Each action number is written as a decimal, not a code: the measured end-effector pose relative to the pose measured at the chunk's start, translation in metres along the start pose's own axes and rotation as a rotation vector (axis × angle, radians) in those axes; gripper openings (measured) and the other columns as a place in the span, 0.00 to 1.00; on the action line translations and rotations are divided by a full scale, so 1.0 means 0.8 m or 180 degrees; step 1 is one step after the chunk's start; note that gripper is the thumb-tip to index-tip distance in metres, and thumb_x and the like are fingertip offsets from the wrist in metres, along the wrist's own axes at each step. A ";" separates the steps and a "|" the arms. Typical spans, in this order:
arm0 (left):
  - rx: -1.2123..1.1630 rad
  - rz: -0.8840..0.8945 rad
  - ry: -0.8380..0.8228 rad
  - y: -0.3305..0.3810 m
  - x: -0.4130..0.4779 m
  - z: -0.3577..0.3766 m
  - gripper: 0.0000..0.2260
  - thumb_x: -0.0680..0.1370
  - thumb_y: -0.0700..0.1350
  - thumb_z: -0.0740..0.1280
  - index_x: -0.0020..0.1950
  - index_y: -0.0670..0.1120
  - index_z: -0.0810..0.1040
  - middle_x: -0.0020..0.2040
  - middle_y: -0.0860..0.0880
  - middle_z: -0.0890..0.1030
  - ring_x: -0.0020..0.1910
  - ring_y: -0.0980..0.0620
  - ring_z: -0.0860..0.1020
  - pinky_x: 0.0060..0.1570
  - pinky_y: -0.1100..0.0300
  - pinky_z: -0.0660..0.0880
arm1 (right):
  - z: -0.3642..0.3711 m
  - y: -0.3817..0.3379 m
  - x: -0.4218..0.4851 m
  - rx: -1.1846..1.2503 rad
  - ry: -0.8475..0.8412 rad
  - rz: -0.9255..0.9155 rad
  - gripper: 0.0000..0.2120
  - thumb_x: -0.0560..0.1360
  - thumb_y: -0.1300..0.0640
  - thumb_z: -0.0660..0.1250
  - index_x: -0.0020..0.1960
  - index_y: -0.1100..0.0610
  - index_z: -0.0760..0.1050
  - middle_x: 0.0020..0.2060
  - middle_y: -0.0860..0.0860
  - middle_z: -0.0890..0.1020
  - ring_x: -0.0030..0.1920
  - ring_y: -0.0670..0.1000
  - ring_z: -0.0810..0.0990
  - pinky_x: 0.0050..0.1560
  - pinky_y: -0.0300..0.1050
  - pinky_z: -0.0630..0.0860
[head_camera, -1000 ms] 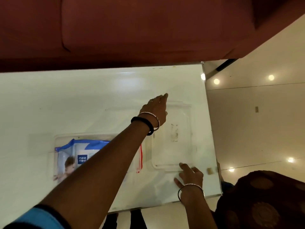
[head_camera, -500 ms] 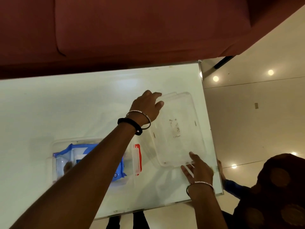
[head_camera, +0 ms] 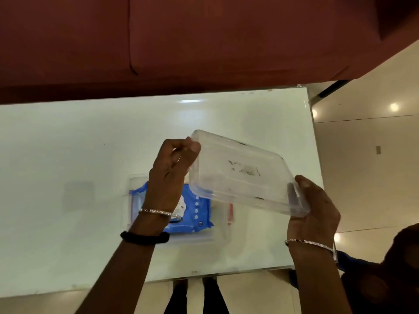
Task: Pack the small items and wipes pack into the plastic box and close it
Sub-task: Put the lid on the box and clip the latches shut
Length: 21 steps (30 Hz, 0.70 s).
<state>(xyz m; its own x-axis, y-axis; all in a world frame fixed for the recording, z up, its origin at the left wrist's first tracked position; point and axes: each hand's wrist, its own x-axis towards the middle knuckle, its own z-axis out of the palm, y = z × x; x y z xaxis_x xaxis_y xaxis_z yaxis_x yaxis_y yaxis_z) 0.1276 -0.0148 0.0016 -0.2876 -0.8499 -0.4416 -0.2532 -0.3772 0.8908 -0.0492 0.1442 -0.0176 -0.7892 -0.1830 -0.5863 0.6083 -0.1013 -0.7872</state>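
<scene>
A clear plastic lid [head_camera: 240,175] is held tilted in the air between both hands. My left hand [head_camera: 172,171] grips its far left corner, and my right hand [head_camera: 313,207] grips its near right corner. Below and to the left, the clear plastic box [head_camera: 217,236] rests on the white table [head_camera: 68,155] with the blue wipes pack [head_camera: 195,211] inside. A red clip [head_camera: 230,213] shows on the box's right side. My left arm hides part of the box and pack. Small items are not discernible.
A dark red sofa [head_camera: 204,41] runs along the table's far edge. Glossy floor with light reflections [head_camera: 362,166] lies to the right. A dark patterned cushion or garment [head_camera: 390,268] sits at the lower right. Dark table legs [head_camera: 195,298] show below the near edge.
Both hands took hold of the lid lying flat at the table's right and lifted it, carrying it left and toward the box, now tilted in the air.
</scene>
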 end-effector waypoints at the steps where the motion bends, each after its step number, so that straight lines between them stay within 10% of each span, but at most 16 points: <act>1: -0.0121 -0.0018 0.0087 -0.003 -0.007 -0.015 0.14 0.72 0.50 0.71 0.54 0.46 0.76 0.56 0.53 0.82 0.55 0.55 0.80 0.53 0.58 0.77 | 0.004 0.005 -0.009 -0.0157 -0.0119 -0.0074 0.09 0.73 0.71 0.66 0.47 0.61 0.81 0.42 0.49 0.84 0.54 0.52 0.79 0.58 0.45 0.79; 9: -0.0197 -0.0098 0.0176 -0.051 -0.056 -0.121 0.22 0.75 0.32 0.66 0.66 0.50 0.70 0.63 0.49 0.79 0.56 0.57 0.81 0.46 0.68 0.78 | 0.024 0.055 -0.079 -0.1028 -0.0864 -0.0110 0.35 0.67 0.57 0.74 0.72 0.53 0.68 0.70 0.50 0.73 0.67 0.51 0.75 0.64 0.51 0.76; 15: 0.0673 -0.0134 0.0320 -0.093 -0.066 -0.160 0.26 0.76 0.40 0.65 0.73 0.50 0.64 0.72 0.50 0.71 0.70 0.51 0.70 0.69 0.44 0.67 | 0.021 0.105 -0.114 -0.2500 -0.1000 -0.0558 0.23 0.79 0.50 0.62 0.73 0.45 0.64 0.68 0.43 0.72 0.67 0.44 0.72 0.70 0.54 0.70; 21: 0.1083 -0.0174 0.0316 -0.109 -0.065 -0.155 0.24 0.78 0.36 0.62 0.74 0.49 0.63 0.72 0.50 0.69 0.70 0.50 0.69 0.69 0.54 0.67 | 0.008 0.135 -0.120 -0.2874 -0.0785 -0.0414 0.21 0.80 0.47 0.57 0.72 0.46 0.63 0.70 0.48 0.72 0.68 0.52 0.72 0.68 0.55 0.71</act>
<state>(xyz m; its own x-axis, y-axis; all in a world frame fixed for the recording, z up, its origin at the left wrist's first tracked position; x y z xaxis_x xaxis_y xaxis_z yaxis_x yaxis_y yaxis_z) 0.2795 0.0169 -0.0399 -0.1783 -0.8697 -0.4602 -0.5635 -0.2932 0.7724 0.0927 0.1441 -0.0452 -0.7433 -0.4356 -0.5077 0.1397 0.6412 -0.7546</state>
